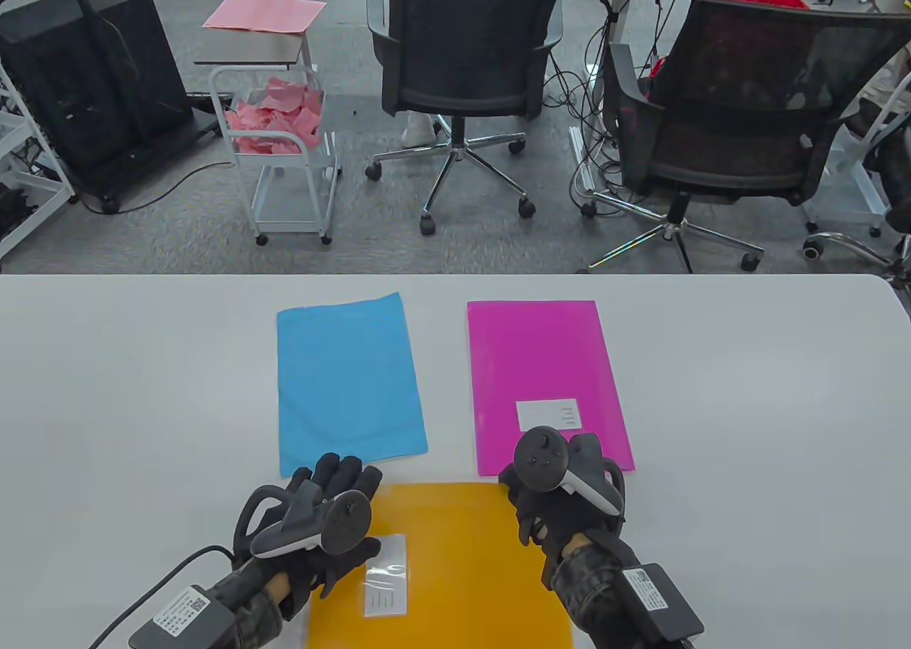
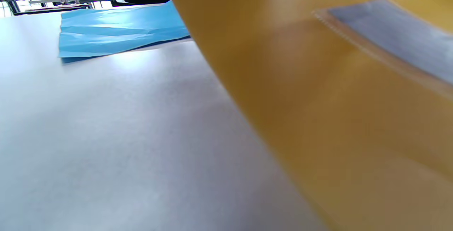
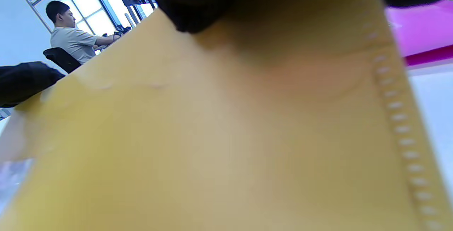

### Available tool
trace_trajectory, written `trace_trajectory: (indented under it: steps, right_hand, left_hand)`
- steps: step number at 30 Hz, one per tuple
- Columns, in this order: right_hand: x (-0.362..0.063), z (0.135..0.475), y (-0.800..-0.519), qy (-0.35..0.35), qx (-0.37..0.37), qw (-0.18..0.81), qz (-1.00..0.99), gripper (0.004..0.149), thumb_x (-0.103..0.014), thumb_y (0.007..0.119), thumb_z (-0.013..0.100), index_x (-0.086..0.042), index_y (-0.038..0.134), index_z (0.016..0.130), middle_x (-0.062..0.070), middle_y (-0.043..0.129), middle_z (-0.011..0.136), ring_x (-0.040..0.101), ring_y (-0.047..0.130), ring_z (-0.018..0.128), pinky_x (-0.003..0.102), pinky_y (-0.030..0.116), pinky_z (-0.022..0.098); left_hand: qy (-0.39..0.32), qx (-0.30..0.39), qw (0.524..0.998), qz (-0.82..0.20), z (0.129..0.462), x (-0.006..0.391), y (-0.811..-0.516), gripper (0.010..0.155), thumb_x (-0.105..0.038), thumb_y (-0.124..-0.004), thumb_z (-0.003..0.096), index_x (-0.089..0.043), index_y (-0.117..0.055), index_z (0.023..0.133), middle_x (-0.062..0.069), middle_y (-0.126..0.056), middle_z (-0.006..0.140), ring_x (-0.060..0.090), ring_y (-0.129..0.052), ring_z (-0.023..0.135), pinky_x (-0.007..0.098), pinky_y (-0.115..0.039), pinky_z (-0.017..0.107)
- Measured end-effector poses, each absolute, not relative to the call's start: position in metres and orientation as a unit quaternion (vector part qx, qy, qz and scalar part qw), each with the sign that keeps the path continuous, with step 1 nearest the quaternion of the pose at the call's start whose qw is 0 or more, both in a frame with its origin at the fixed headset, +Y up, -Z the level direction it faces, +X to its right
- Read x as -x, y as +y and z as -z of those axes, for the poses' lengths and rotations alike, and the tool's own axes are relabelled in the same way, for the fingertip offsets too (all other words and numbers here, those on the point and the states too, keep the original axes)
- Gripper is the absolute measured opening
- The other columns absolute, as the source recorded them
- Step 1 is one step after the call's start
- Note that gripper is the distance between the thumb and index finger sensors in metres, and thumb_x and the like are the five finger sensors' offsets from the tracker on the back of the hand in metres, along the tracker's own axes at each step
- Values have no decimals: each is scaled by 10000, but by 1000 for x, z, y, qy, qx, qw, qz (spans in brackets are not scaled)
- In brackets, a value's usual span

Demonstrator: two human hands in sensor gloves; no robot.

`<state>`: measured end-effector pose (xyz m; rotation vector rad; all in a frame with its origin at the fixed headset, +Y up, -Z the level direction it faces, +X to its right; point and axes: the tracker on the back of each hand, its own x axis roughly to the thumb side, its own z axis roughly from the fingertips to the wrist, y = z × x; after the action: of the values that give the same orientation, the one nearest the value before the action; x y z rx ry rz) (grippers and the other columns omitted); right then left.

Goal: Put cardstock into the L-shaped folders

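A yellow L-shaped folder (image 1: 462, 571) with a white label pocket lies at the near edge of the table. My left hand (image 1: 356, 489) holds its far left corner, and the left wrist view shows that edge (image 2: 318, 117) raised off the table. My right hand (image 1: 514, 489) grips the far right corner, with gloved fingers (image 3: 198, 0) on the folder (image 3: 230, 135). A blue cardstock sheet (image 1: 349, 382) lies flat beyond my left hand and also shows in the left wrist view (image 2: 116, 29). A magenta folder (image 1: 544, 378) with a label lies beyond my right hand.
The white table (image 1: 747, 428) stretches wide on both sides. Beyond its far edge stand two black office chairs (image 1: 462, 51), a white cart with pink paper scraps (image 1: 277, 122) and a black cabinet (image 1: 85, 72).
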<state>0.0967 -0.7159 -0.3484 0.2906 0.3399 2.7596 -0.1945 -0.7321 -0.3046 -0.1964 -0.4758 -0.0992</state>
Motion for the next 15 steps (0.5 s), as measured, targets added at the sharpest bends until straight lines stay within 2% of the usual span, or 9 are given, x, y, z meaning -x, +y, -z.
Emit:
trace_trajectory:
  steps: [4, 6, 10, 12, 15]
  right_hand:
    - [-103, 351, -727, 157, -86, 192, -965, 423, -263, 749, 339, -153, 799, 744, 174, 924, 518, 350, 884, 385, 507, 739, 330]
    - [-104, 352, -730, 160, -77, 178, -968, 424, -265, 748, 340, -153, 797, 745, 173, 923, 520, 350, 883, 387, 507, 739, 331]
    - [-107, 354, -735, 169, -66, 185, -966, 423, -266, 749, 341, -151, 797, 745, 174, 922, 521, 351, 882, 386, 507, 738, 331]
    - [-109, 355, -735, 171, -57, 182, -967, 424, -270, 746, 342, -151, 794, 746, 170, 923, 518, 348, 884, 384, 504, 742, 327]
    - [-114, 355, -738, 176, -46, 194, -964, 423, -270, 747, 342, -146, 797, 744, 173, 923, 515, 348, 884, 380, 504, 741, 325]
  left_hand:
    - [-240, 88, 965, 55, 295, 189, -733, 861, -648, -661, 415, -247, -287, 1078, 160, -379, 1150, 479, -490, 1069, 651, -504, 710]
    - [-242, 72, 965, 65, 292, 185, -731, 859, -639, -665, 419, -229, -293, 1076, 168, -455, 1134, 461, -590, 1048, 633, -570, 694]
    - [-200, -9, 976, 89, 286, 177, -723, 749, -500, -724, 445, -203, -404, 1054, 110, -677, 1059, 387, -818, 957, 583, -686, 652]
    - [-212, -34, 970, 117, 284, 175, -721, 724, -486, -724, 447, -213, -431, 1049, 96, -702, 1049, 370, -841, 948, 574, -703, 647]
    - [-218, -21, 968, 119, 283, 174, -724, 742, -515, -699, 446, -224, -396, 1058, 96, -627, 1092, 393, -763, 996, 590, -666, 670]
